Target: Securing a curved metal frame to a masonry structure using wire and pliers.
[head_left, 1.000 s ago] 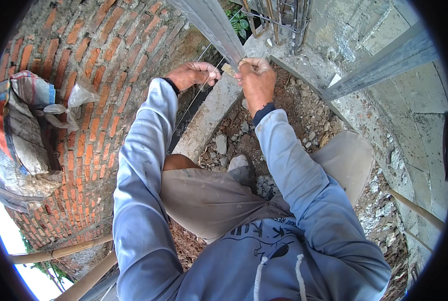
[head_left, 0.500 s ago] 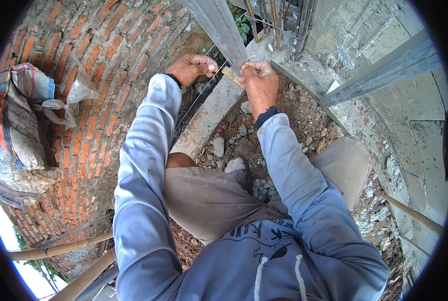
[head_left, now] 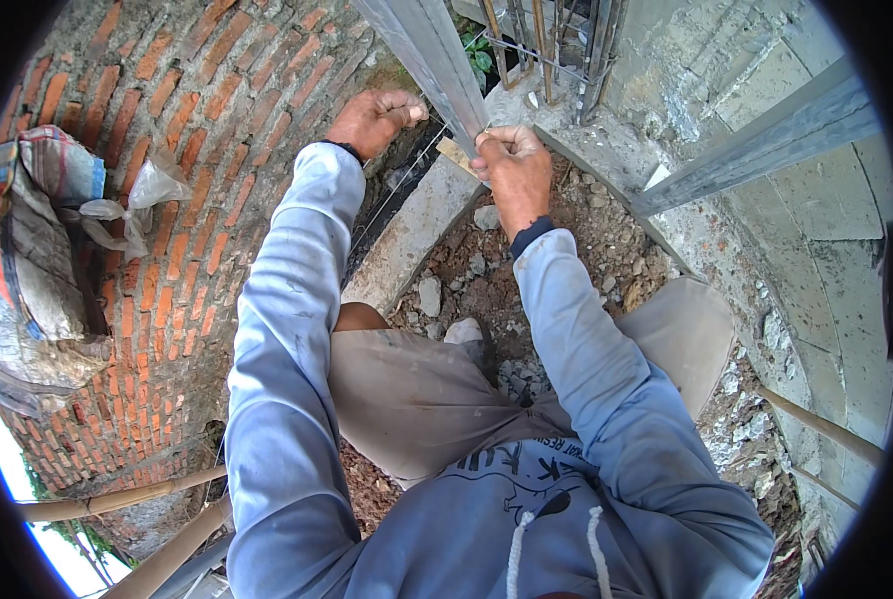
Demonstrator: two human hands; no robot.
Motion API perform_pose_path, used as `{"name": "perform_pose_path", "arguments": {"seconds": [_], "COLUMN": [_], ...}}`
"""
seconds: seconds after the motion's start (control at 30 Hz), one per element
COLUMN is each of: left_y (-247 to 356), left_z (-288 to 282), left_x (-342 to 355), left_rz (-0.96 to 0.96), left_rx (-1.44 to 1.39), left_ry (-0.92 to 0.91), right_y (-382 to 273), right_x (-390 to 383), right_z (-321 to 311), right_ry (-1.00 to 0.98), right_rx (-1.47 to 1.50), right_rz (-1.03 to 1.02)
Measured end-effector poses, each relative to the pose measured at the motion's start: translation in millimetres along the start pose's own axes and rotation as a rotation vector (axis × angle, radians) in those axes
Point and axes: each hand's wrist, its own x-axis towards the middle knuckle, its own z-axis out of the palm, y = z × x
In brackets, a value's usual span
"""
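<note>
My left hand [head_left: 374,124] is closed in a pinch just left of a grey metal post [head_left: 428,62]. Whatever its fingers hold is too thin or hidden to make out. My right hand [head_left: 515,172] is pinched too, with its fingertips at the right edge of the post near its lower end. Something very small may be between them, but I cannot make it out. Below the post, a small piece of pale wood [head_left: 454,155] lies on the end of a concrete beam [head_left: 401,235]. A thin line or wire runs along the beam's left side.
A brick wall [head_left: 202,120] rises on the left, with a worn sack [head_left: 52,250] and a clear plastic bag [head_left: 152,190]. Steel bars [head_left: 596,60] stand at the back. Another metal post [head_left: 766,140] leans by the grey block wall [head_left: 816,260]. Rubble [head_left: 476,265] covers the ground.
My left hand has moved up and slightly left, away from the thin line beside the beam. My right hand stays pinched at the post, only slightly shifted.
</note>
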Motion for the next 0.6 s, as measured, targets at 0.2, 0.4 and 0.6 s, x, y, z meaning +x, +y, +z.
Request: {"name": "perform_pose_path", "arguments": {"seconds": [0.2,0.4,0.6], "left_y": [12,18,13], "left_z": [-1,-1,3], "left_x": [2,7,22], "left_rz": [0.055,0.13,0.218], "left_rx": [0.159,0.311,0.432], "left_ry": [0.075,0.14,0.142], "right_y": [1,-8,-10], "right_x": [4,23,61], "right_z": [-9,-16,-15], "right_ry": [-0.08,0.0,-0.083], "right_rx": [0.023,0.01,-0.251], "right_rz": [0.026,0.047,-0.094]}}
